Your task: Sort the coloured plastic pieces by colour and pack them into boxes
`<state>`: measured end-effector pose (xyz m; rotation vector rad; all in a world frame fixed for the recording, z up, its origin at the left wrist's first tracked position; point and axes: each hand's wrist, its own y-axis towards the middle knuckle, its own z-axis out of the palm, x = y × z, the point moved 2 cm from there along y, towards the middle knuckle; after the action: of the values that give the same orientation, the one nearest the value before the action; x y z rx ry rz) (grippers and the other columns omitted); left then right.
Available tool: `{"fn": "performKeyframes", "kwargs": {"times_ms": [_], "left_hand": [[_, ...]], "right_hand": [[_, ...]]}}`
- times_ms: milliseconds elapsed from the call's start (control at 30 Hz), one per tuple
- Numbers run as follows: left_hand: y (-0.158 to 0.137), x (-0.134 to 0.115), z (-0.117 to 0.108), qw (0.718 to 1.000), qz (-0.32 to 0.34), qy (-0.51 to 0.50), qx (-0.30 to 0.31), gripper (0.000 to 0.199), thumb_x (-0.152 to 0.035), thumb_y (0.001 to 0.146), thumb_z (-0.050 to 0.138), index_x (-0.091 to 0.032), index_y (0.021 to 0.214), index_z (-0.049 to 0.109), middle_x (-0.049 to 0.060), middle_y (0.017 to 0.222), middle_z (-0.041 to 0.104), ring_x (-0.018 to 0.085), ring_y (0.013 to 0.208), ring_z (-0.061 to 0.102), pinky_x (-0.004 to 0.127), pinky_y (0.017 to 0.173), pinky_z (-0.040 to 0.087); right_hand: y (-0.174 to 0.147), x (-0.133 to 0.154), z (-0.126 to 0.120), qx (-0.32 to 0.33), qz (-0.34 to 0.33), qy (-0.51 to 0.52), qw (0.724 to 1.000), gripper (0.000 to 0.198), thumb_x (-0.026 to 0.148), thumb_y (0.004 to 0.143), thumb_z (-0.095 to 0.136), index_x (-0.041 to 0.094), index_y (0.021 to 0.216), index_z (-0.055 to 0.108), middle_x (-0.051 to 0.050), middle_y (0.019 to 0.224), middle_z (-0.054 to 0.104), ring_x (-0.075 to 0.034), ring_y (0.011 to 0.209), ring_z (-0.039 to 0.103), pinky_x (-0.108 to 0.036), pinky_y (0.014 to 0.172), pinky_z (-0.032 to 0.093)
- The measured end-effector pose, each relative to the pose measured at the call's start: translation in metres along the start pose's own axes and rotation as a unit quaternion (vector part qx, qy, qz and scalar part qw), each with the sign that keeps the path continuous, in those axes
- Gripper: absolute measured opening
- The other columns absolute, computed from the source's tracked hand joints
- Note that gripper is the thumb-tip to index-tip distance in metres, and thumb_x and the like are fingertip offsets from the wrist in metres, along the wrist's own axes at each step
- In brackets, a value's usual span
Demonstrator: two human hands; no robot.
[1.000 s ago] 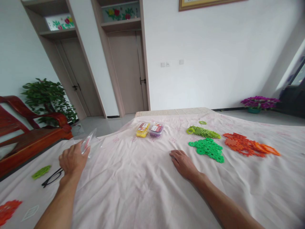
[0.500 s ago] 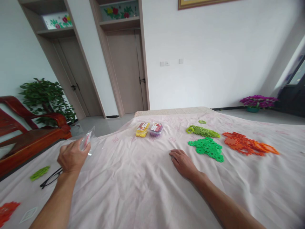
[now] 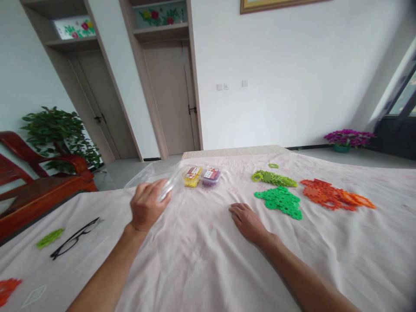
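Observation:
My left hand (image 3: 149, 206) is raised over the left half of the cloth, its fingers closed on a clear plastic bag (image 3: 147, 174). The bag is smeared by motion, and I see nothing inside it. Palm down, my right hand (image 3: 247, 220) rests on the pale floral tablecloth (image 3: 195, 260) with nothing in it. To its right lies a pile of green snowflake-shaped plastic pieces (image 3: 281, 201). Beyond my hands, a yellow pack (image 3: 192, 177) and a purple pack (image 3: 211, 177), both labelled, sit side by side.
Lime pieces (image 3: 276, 178) and orange-red pieces (image 3: 334, 194) lie in piles at the right. On the left are black-framed glasses (image 3: 74, 238), a lime piece cluster (image 3: 50, 238) and red pieces (image 3: 8, 289). A wooden chair (image 3: 74, 167) stands beyond the left edge.
My left hand has moved right, carrying the plastic bag away from the glasses, which now show fully. My right hand has stayed in place.

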<state>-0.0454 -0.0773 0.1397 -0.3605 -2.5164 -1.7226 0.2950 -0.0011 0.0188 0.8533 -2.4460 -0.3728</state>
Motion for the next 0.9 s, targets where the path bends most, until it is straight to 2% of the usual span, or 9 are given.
{"fn": "performKeyframes", "kwargs": {"times_ms": [133,200,300,433,600,667,767,833,900], "left_hand": [[-0.023,-0.048,0.041,0.993,0.043,-0.095,0.059,0.036,-0.024,0.084,0.061,-0.02,0.121,0.062,0.008,0.108,0.072,0.021,0.09,0.062,0.035,0.086,0.048],[-0.035,-0.059,0.057,0.989,0.047,-0.118,0.079,0.035,-0.023,0.086,0.06,-0.021,0.121,0.062,0.008,0.108,0.071,0.021,0.089,0.061,0.035,0.085,0.048],[-0.043,-0.06,0.071,0.988,0.009,-0.122,0.092,0.036,-0.025,0.087,0.059,-0.02,0.122,0.06,0.009,0.112,0.07,0.022,0.092,0.06,0.037,0.089,0.047],[-0.041,-0.057,0.069,0.984,-0.01,-0.125,0.129,0.044,-0.039,0.086,0.061,-0.019,0.125,0.058,0.011,0.118,0.067,0.025,0.103,0.058,0.04,0.094,0.043],[-0.041,-0.036,0.042,0.981,0.005,-0.142,0.132,0.056,-0.044,0.09,0.049,-0.018,0.139,0.044,0.014,0.134,0.056,0.028,0.125,0.049,0.045,0.107,0.032],[-0.043,-0.016,0.027,0.99,-0.053,-0.096,0.092,0.054,-0.038,0.09,0.046,-0.017,0.139,0.042,0.015,0.136,0.054,0.028,0.128,0.046,0.046,0.109,0.03],[-0.049,0.019,0.002,0.974,-0.219,0.036,0.038,0.055,-0.034,0.088,0.047,-0.013,0.139,0.04,0.017,0.137,0.05,0.031,0.132,0.041,0.048,0.11,0.026],[-0.056,0.038,-0.01,0.947,-0.3,0.101,0.059,0.055,-0.03,0.087,0.046,-0.014,0.139,0.041,0.017,0.14,0.047,0.033,0.133,0.038,0.049,0.11,0.025],[-0.065,0.053,-0.017,0.913,-0.359,0.144,0.129,0.055,-0.025,0.085,0.044,-0.015,0.139,0.042,0.018,0.137,0.049,0.036,0.126,0.043,0.051,0.104,0.03]], "right_hand": [[0.0,-0.001,0.001,-0.002,-0.002,0.001,1.0,0.031,0.022,0.094,0.043,0.019,0.114,0.066,-0.01,0.119,0.064,-0.022,0.112,0.054,-0.036,0.1,0.041],[0.0,-0.003,0.002,-0.002,0.001,0.002,1.0,0.031,0.022,0.094,0.043,0.019,0.114,0.066,-0.01,0.119,0.064,-0.022,0.112,0.054,-0.037,0.1,0.041],[0.0,-0.004,0.004,-0.001,0.002,0.007,1.0,0.031,0.022,0.093,0.043,0.019,0.114,0.066,-0.01,0.119,0.064,-0.022,0.112,0.054,-0.037,0.1,0.041],[0.0,-0.003,0.003,-0.003,0.003,0.01,1.0,0.031,0.023,0.094,0.043,0.019,0.113,0.067,-0.011,0.119,0.064,-0.022,0.112,0.054,-0.036,0.1,0.041],[0.0,-0.002,0.002,-0.001,0.0,0.004,1.0,0.03,0.023,0.095,0.043,0.019,0.114,0.066,-0.011,0.118,0.064,-0.022,0.113,0.054,-0.036,0.1,0.041],[0.0,-0.002,0.001,0.001,0.0,0.001,1.0,0.03,0.023,0.095,0.043,0.018,0.114,0.066,-0.011,0.118,0.064,-0.022,0.113,0.054,-0.035,0.1,0.041],[0.0,0.0,0.0,0.004,0.002,-0.001,1.0,0.03,0.022,0.095,0.043,0.018,0.113,0.066,-0.011,0.118,0.064,-0.022,0.113,0.054,-0.035,0.1,0.04],[0.0,0.0,-0.001,0.005,0.003,-0.001,1.0,0.03,0.022,0.095,0.043,0.019,0.114,0.066,-0.011,0.117,0.064,-0.022,0.112,0.053,-0.035,0.1,0.04],[-0.001,0.0,0.0,0.005,0.001,0.001,1.0,0.03,0.022,0.095,0.043,0.019,0.114,0.066,-0.01,0.117,0.064,-0.022,0.112,0.053,-0.035,0.1,0.04]]}}
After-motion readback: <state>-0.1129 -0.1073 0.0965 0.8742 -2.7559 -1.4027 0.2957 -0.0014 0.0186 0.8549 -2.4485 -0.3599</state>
